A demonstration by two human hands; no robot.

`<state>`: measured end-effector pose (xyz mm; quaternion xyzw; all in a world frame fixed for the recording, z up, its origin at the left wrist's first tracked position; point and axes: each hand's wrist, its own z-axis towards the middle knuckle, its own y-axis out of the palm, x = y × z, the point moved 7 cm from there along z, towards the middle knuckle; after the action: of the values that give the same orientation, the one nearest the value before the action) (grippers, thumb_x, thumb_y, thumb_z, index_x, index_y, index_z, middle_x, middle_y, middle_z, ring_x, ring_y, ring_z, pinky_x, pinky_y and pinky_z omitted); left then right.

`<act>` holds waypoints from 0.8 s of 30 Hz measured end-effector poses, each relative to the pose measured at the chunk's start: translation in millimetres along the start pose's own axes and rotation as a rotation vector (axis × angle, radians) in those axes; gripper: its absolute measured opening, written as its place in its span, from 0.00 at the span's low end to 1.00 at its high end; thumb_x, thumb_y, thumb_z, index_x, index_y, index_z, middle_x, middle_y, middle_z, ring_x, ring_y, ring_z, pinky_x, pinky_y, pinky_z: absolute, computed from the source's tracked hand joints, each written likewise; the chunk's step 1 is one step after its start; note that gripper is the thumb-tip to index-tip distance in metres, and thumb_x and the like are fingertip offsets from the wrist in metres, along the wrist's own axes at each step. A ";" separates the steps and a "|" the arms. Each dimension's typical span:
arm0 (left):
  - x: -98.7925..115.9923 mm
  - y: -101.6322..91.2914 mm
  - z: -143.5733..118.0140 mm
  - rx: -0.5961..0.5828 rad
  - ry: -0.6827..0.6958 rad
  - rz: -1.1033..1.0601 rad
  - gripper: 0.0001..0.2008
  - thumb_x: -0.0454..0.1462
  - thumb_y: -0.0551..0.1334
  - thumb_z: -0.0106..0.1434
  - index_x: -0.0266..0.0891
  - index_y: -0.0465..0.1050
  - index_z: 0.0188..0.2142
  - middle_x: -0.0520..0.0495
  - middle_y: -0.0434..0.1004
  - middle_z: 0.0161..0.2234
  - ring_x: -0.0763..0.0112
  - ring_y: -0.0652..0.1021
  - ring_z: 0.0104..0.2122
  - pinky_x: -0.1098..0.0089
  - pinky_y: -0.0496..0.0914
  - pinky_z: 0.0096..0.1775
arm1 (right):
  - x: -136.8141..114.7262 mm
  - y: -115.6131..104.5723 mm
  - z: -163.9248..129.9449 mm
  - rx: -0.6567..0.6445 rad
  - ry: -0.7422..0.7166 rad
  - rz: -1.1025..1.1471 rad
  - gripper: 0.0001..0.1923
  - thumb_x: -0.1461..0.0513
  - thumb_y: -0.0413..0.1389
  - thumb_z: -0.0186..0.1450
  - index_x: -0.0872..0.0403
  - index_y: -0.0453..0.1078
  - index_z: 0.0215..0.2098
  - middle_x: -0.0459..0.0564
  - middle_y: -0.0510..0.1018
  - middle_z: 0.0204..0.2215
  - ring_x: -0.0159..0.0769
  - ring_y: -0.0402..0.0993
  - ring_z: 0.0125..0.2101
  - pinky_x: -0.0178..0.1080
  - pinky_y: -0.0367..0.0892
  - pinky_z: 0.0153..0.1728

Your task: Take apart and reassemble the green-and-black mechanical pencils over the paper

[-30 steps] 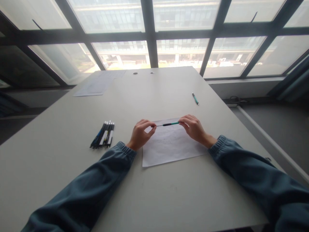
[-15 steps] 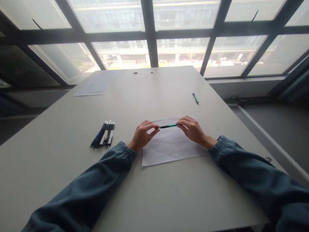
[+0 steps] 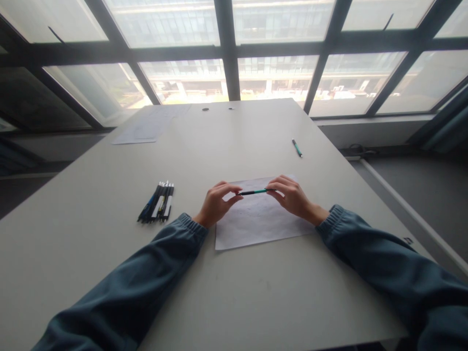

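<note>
A green pen with a black grip (image 3: 254,192) is held level between my two hands, above a sheet of white paper (image 3: 252,224). My left hand (image 3: 218,202) pinches its black end between thumb and fingers. At the green end, my right hand (image 3: 290,196) closes thumb and fingers round the pen and hides its tip. The paper lies flat on the table, with faint marks on it. To the left of my left hand lies a row of several black pens (image 3: 158,202), side by side.
Farther back on the right of the white table (image 3: 234,297) lies another green pen (image 3: 297,147). Sheets of paper (image 3: 141,126) rest at the far left. A round hole cover (image 3: 205,109) sits near the back edge, before the windows.
The pen has shifted very slightly to the left between my fingers. Both hands stay in nearly the same place, and the other pens and papers have not moved.
</note>
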<state>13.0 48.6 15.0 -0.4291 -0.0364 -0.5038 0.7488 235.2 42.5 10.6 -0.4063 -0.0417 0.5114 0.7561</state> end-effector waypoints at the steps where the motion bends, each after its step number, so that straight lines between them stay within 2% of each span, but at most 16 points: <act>1: -0.4 0.2 -0.2 0.001 0.002 -0.004 0.09 0.42 0.69 0.63 0.41 0.79 0.41 0.46 0.83 0.35 0.67 0.80 0.36 0.65 0.76 0.42 | -0.9 -0.2 0.2 0.002 -0.012 0.003 0.05 0.63 0.56 0.71 0.51 0.74 0.43 0.52 0.80 0.37 0.41 0.73 0.39 0.44 0.71 0.42; 13: -1.0 1.6 -0.8 -0.018 -0.026 -0.054 0.10 0.43 0.68 0.64 0.40 0.80 0.41 0.45 0.82 0.35 0.70 0.80 0.34 0.69 0.76 0.40 | -7.4 -0.9 0.5 -0.011 -0.077 0.023 0.07 0.65 0.55 0.71 0.50 0.73 0.45 0.53 0.78 0.37 0.41 0.71 0.39 0.44 0.72 0.39; 24: 0.5 -1.9 -0.7 0.019 0.006 -0.064 0.09 0.41 0.70 0.62 0.39 0.80 0.39 0.45 0.82 0.35 0.68 0.80 0.35 0.67 0.76 0.41 | -5.8 2.5 -0.2 -0.035 -0.048 0.075 0.07 0.63 0.55 0.71 0.52 0.75 0.44 0.53 0.79 0.37 0.40 0.74 0.38 0.43 0.72 0.40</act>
<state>11.4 47.6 16.0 -0.4192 -0.0526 -0.5283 0.7365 230.6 38.1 10.8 -0.4084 -0.0534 0.5482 0.7279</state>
